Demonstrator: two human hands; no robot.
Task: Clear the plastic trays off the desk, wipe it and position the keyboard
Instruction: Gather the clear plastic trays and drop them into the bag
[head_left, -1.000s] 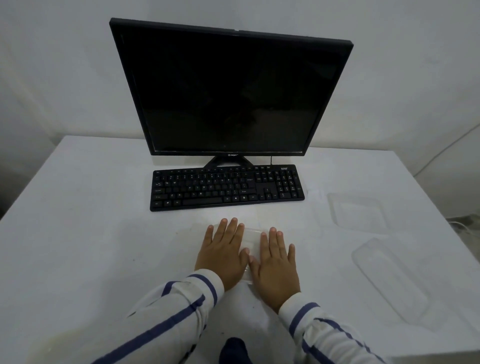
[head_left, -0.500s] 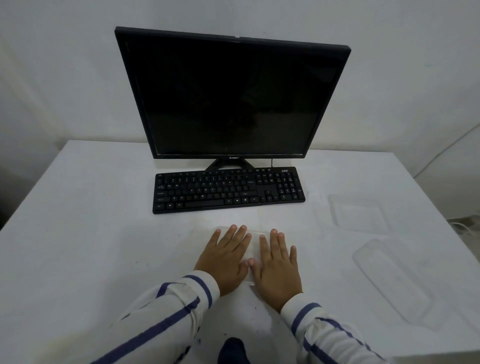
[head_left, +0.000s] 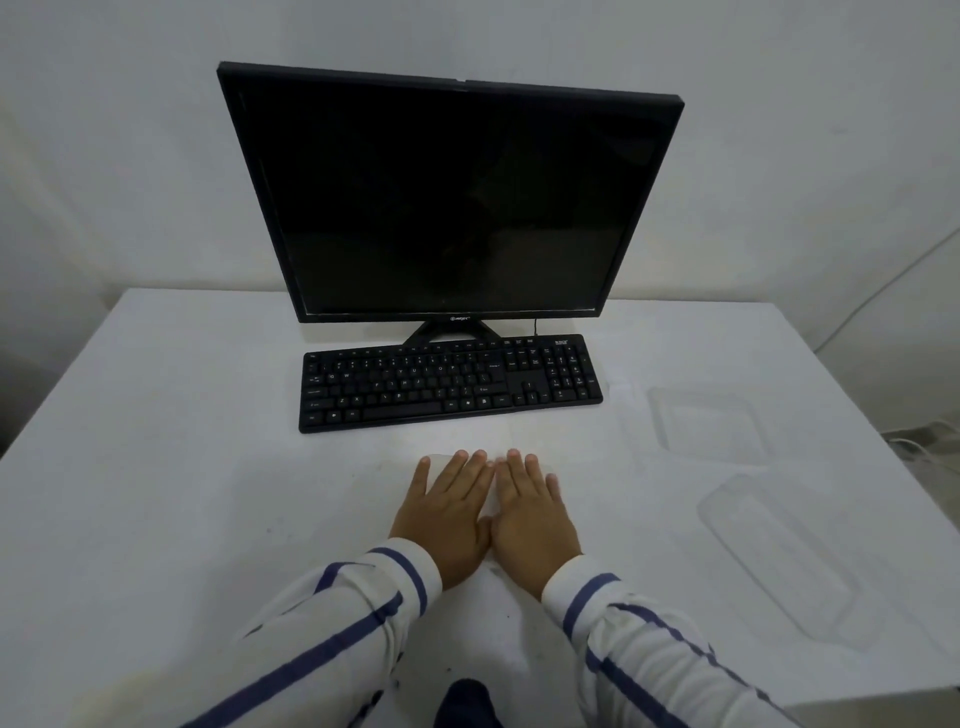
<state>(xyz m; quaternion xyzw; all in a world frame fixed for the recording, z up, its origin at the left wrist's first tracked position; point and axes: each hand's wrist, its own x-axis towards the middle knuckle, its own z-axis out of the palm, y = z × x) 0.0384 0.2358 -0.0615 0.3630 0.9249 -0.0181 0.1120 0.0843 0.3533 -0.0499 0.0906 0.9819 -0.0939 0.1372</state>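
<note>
Closest to the camera are two striped sleeves (head_left: 337, 623) coming in from the bottom edge. Just past them the left hand (head_left: 447, 519) and right hand (head_left: 530, 519) lie side by side on the white worktop (head_left: 182, 493), thumbs nearly touching. Both hands are spread flat with straight fingers, palms down, gripping nothing. They're pressing on a flat pale piece (head_left: 488, 504) that peeks out between them and past the fingertips. My guess is it's one of the clear plastic trays, pinned so it can be slid or scooped up, but it blends into the surface so much (white on white, ugh) that I honestly can't tell if it's a tray or a wipe. Off to the right, near the front edge, a long tray (head_left: 789, 561) lies at an angle. A bit further back is a squarish tray (head_left: 711, 426), apart from the long one and just right of the keyboard. Neither is touched, so the clearing looks barely started and wiping can't really happen until they're gone. They're thin and see-through, so I'd expect them to be slippery and easy to miss at the edges. Behind the hands, the black keyboard (head_left: 449, 384) sits slightly skewed, with its back edge tucked up against the stand of the monitor (head_left: 452, 197). I'd say it's been pushed back there to leave room up front. The screen is dark and leans back toward the plain wall.
</note>
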